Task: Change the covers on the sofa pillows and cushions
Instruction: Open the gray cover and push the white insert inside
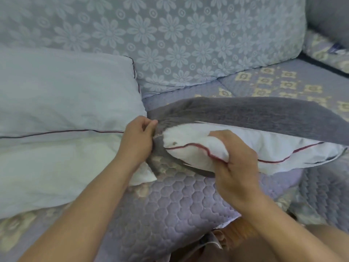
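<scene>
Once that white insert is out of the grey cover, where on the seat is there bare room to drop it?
Bare quilted seat lies between the two forearms, bordered by the bare pillow on the left. Another patch sits behind the grey cover, below the floral back cushion. It is crowded around both hands.

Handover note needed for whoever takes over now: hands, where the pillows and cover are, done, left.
Left hand pinches the open edge of the grey plush cover.
Right hand grips the white pillow insert with red piping, partly inside that cover on the quilted lilac sofa seat.
Two bare white pillows lie stacked at left.
Done: none fully covered here.
Left: cannot tell whether the insert goes in or comes out.
</scene>
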